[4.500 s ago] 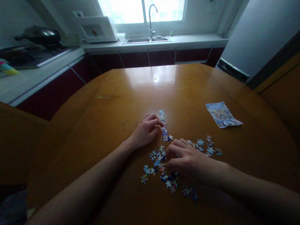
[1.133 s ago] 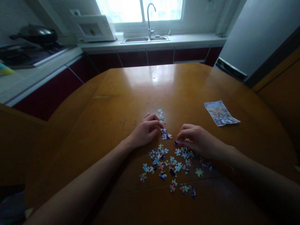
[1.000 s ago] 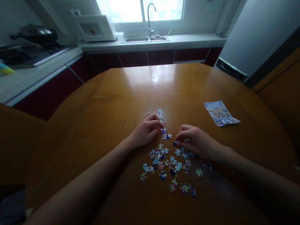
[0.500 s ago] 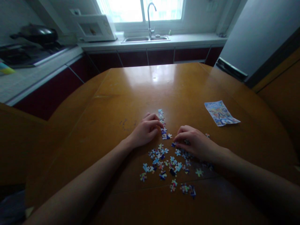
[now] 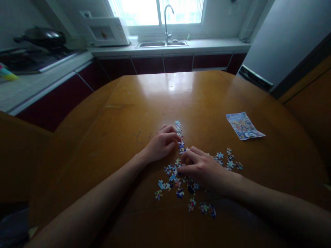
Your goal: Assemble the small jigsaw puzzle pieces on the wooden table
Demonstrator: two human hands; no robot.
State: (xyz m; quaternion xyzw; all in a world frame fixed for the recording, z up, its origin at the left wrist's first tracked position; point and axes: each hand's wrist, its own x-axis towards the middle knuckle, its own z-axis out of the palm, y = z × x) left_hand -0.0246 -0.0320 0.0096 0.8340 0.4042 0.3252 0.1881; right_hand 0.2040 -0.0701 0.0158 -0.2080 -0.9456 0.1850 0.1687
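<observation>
Linked jigsaw pieces form a narrow strip (image 5: pixel 178 127) on the table, with a short foot toward me. My left hand (image 5: pixel 161 143) rests along its left side, fingers loosely bent and apart, a fingertip touching the strip. Below it lies a scatter of loose jigsaw pieces (image 5: pixel 172 177) in blue, white and mixed colours. Over these pieces is my right hand (image 5: pixel 203 167), thumb and forefinger apart, their tips down by pieces near the strip's lower end. I make out nothing held between them. This hand covers part of the scatter.
On the wooden table (image 5: pixel 144 103), a crumpled printed picture sheet (image 5: pixel 244 125) lies at the right. More loose pieces (image 5: pixel 230 160) sit right of my right hand. Beyond the table are a counter with a sink (image 5: pixel 151 44), a microwave (image 5: pixel 106 31) and a pan (image 5: pixel 45 37).
My right hand has moved left and slightly toward me, from the dark blue piece to pieces below the strip. Pieces at the right are uncovered. My left hand stays by the strip.
</observation>
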